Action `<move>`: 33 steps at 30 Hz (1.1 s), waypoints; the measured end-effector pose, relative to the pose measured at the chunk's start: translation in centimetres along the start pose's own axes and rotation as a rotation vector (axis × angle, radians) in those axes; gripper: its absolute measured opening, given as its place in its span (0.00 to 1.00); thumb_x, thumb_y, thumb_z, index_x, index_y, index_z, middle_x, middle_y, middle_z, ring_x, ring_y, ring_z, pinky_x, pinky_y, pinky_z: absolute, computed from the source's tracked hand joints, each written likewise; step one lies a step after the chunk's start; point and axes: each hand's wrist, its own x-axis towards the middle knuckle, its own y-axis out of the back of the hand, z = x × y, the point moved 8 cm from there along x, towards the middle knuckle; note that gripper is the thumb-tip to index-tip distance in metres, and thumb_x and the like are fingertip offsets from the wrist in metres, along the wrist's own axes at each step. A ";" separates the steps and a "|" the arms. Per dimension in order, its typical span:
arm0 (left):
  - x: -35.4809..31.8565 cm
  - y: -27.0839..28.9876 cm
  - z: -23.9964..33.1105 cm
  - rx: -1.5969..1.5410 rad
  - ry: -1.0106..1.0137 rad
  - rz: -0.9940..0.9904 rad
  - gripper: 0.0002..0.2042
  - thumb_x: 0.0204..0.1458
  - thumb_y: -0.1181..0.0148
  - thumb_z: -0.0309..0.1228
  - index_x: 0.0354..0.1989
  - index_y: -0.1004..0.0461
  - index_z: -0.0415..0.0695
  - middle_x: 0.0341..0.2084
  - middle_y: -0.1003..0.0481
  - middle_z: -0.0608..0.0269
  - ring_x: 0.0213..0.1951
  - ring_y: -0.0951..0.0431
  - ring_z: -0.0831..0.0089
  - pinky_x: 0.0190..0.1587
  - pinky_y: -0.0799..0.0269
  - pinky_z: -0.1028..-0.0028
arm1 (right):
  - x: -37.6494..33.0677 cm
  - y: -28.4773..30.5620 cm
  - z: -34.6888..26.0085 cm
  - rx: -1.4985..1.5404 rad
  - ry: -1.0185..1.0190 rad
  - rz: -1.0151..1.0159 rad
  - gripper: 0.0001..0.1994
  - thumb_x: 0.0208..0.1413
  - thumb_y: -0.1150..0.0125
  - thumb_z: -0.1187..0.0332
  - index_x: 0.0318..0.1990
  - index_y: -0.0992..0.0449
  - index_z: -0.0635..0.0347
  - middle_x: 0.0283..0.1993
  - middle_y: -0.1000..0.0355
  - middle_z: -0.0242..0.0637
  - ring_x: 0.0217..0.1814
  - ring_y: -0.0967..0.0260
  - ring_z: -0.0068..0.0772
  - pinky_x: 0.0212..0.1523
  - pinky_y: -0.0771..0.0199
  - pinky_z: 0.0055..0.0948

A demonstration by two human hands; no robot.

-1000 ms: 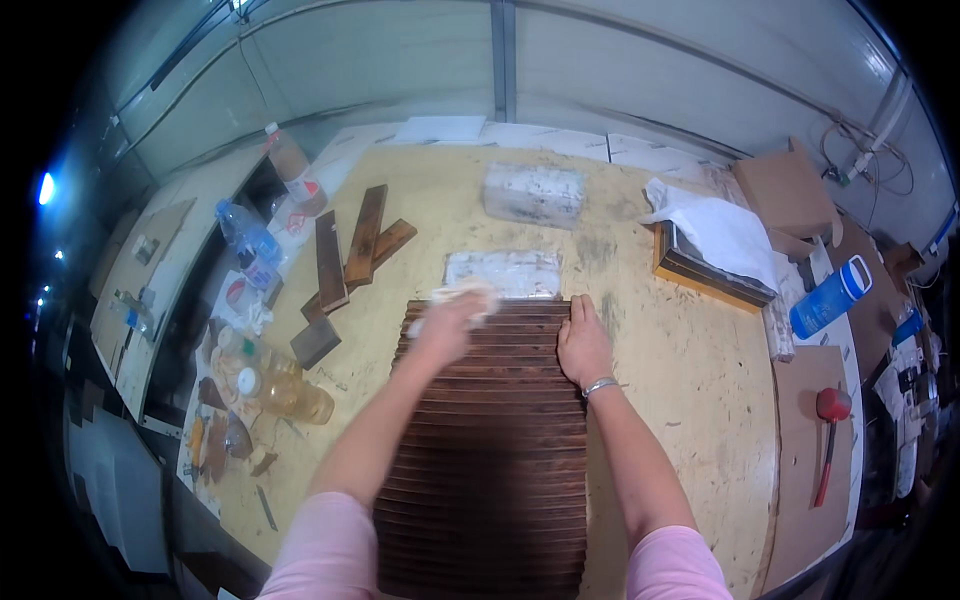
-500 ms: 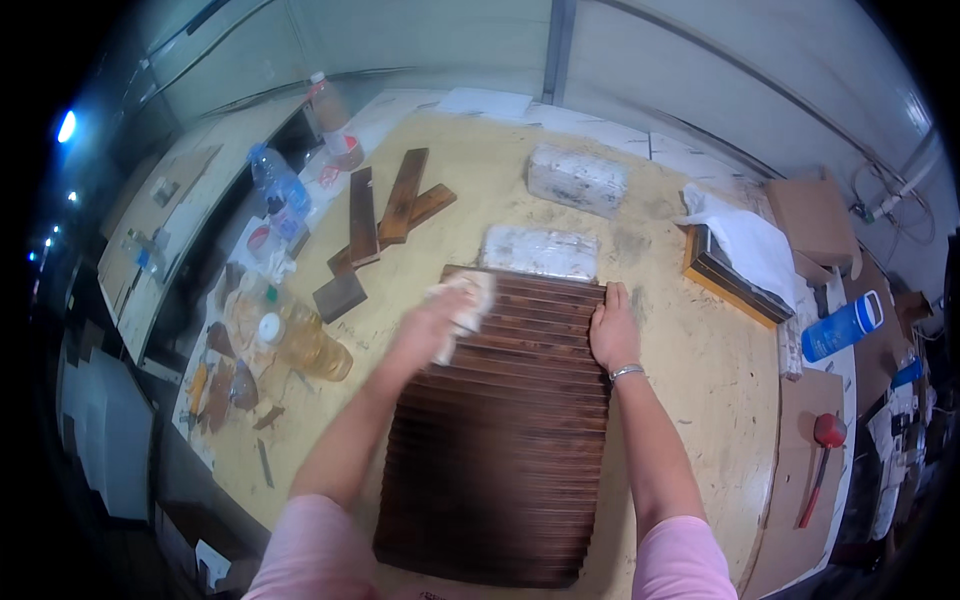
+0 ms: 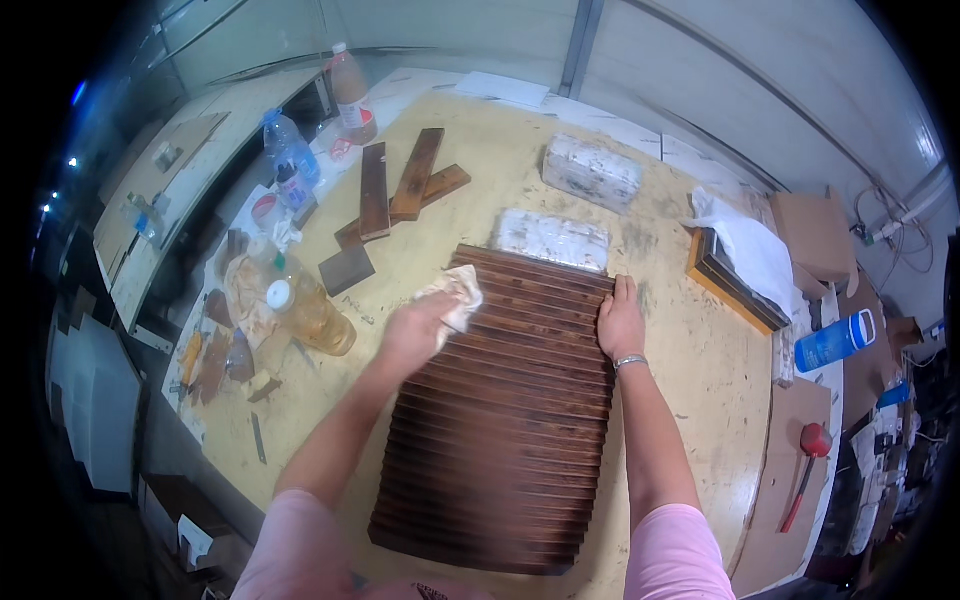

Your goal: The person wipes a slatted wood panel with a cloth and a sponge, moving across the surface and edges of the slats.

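Observation:
A dark brown slatted wooden panel [image 3: 510,400] lies on the table in front of me, its far edge by a wrapped white block [image 3: 552,240]. My left hand [image 3: 415,335] is closed on a crumpled, stained cream cloth [image 3: 462,292] at the panel's upper left edge. My right hand [image 3: 621,318] lies along the panel's upper right edge, fingers stretched forward and holding nothing loose; a metal bracelet circles that wrist.
Several dark wood strips [image 3: 374,190] lie far left. Nearer stand a jar of yellowish liquid [image 3: 318,318] and plastic bottles [image 3: 290,150]. A second wrapped block [image 3: 592,172], a white cloth [image 3: 745,240], a blue bottle [image 3: 834,340] and a red-headed mallet [image 3: 815,440] sit rightward.
My left hand and the cloth have shifted slightly left, off the far slats to the panel's left edge. My right hand stays at the right edge. The whole view has tilted a little.

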 end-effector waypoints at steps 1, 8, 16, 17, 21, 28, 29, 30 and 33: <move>-0.6 -0.9 2.1 -0.036 0.110 -0.084 0.17 0.54 0.45 0.18 0.50 0.19 0.42 0.51 0.21 0.49 0.54 0.20 0.55 0.57 0.23 0.64 | -0.1 -0.2 0.4 -0.004 -0.008 0.005 0.24 0.66 0.54 0.65 0.67 0.39 0.63 0.73 0.42 0.48 0.61 0.32 0.58 0.60 0.29 0.48; -7.7 5.6 0.8 -0.064 0.062 0.084 0.14 0.57 0.48 0.21 0.49 0.20 0.37 0.44 0.18 0.48 0.49 0.17 0.55 0.54 0.23 0.65 | 0.1 -0.1 -0.5 0.023 -0.021 -0.079 0.24 0.68 0.58 0.66 0.69 0.42 0.65 0.74 0.46 0.52 0.70 0.39 0.58 0.67 0.33 0.44; -8.9 9.9 4.7 -0.143 0.263 0.078 0.13 0.58 0.48 0.24 0.48 0.20 0.40 0.35 0.18 0.54 0.35 0.17 0.65 0.39 0.23 0.68 | -1.5 1.9 -1.5 -0.187 0.081 0.007 0.30 0.67 0.51 0.58 0.71 0.42 0.64 0.77 0.51 0.52 0.77 0.49 0.56 0.74 0.52 0.57; -7.1 8.0 6.9 -0.381 0.251 -0.001 0.12 0.58 0.44 0.25 0.48 0.20 0.40 0.41 0.18 0.55 0.40 0.16 0.65 0.43 0.22 0.69 | -2.6 2.6 -2.3 -0.224 0.111 0.041 0.31 0.67 0.50 0.56 0.71 0.43 0.64 0.78 0.52 0.52 0.79 0.53 0.56 0.75 0.56 0.58; -3.3 -2.6 14.1 0.019 -0.212 -0.238 0.22 0.52 0.40 0.26 0.57 0.26 0.40 0.65 0.31 0.54 0.68 0.35 0.57 0.72 0.45 0.57 | -9.5 2.0 -5.2 -0.144 0.232 -0.196 0.35 0.66 0.47 0.57 0.75 0.50 0.62 0.81 0.58 0.47 0.83 0.64 0.48 0.77 0.64 0.59; -6.2 -6.0 7.9 0.187 -0.094 -0.350 0.25 0.57 0.43 0.28 0.65 0.31 0.37 0.67 0.34 0.51 0.71 0.39 0.60 0.75 0.50 0.62 | -11.9 1.8 -6.0 -0.170 0.202 -0.226 0.35 0.65 0.49 0.54 0.75 0.48 0.62 0.81 0.55 0.42 0.83 0.62 0.44 0.79 0.64 0.50; -7.3 -3.6 4.9 0.153 -0.048 -0.287 0.23 0.59 0.45 0.27 0.64 0.30 0.38 0.67 0.34 0.52 0.72 0.40 0.62 0.76 0.52 0.65 | -11.9 2.0 -6.0 -0.174 0.196 -0.216 0.35 0.65 0.49 0.54 0.75 0.48 0.61 0.81 0.55 0.42 0.83 0.62 0.44 0.79 0.64 0.50; -7.9 0.0 2.8 0.055 0.028 -0.103 0.20 0.61 0.48 0.25 0.61 0.28 0.37 0.59 0.26 0.49 0.64 0.28 0.59 0.69 0.37 0.66 | -11.9 2.0 -6.0 -0.171 0.193 -0.208 0.35 0.65 0.49 0.53 0.75 0.48 0.61 0.81 0.55 0.42 0.83 0.61 0.44 0.79 0.64 0.50; -9.9 5.9 -2.1 -0.017 0.519 -0.111 0.15 0.67 0.56 0.27 0.56 0.26 0.38 0.38 0.18 0.50 0.39 0.18 0.64 0.46 0.25 0.67 | -12.3 1.9 -5.9 -0.185 0.186 -0.196 0.35 0.65 0.50 0.52 0.75 0.48 0.61 0.81 0.55 0.42 0.82 0.60 0.43 0.79 0.63 0.49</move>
